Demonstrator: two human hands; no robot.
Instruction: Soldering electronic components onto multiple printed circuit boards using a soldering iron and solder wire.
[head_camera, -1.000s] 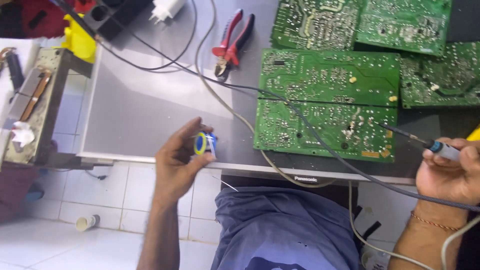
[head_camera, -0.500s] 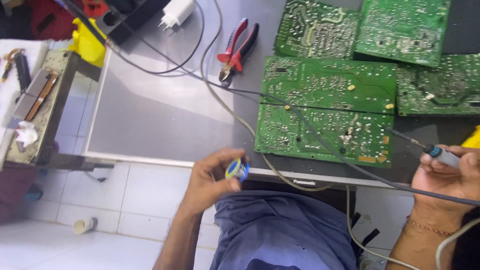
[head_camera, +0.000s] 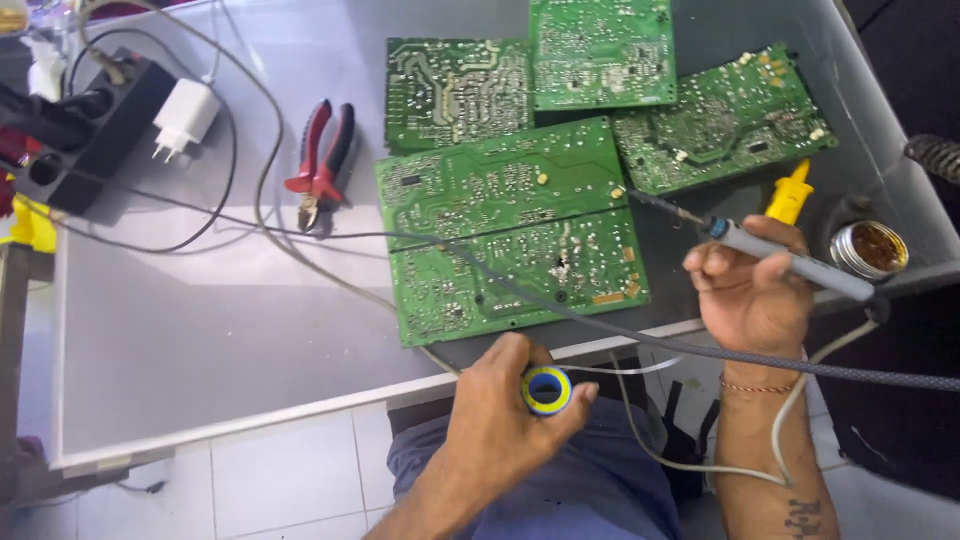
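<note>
While a solder spool (head_camera: 547, 390) is pinched in the left hand (head_camera: 500, 425) below the table (head_camera: 200, 330) edge, a soldering iron (head_camera: 770, 255) is gripped penlike by the right hand (head_camera: 750, 295), tip resting on the circuit boards (head_camera: 515, 240), seemingly for steadiness.

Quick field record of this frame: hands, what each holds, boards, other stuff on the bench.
left hand: grips a small blue-and-yellow spool, off the table's near edge, above the lap
right hand: holds a soldering iron, tip at the right edge of a circuit board
circuit boards: several green ones, overlapping, solder side up
pliers: red-handled, lying left of the boards
round tin: open, brownish contents, right of the iron
power strip: black, far left, white charger beside it
table: grey top
</note>
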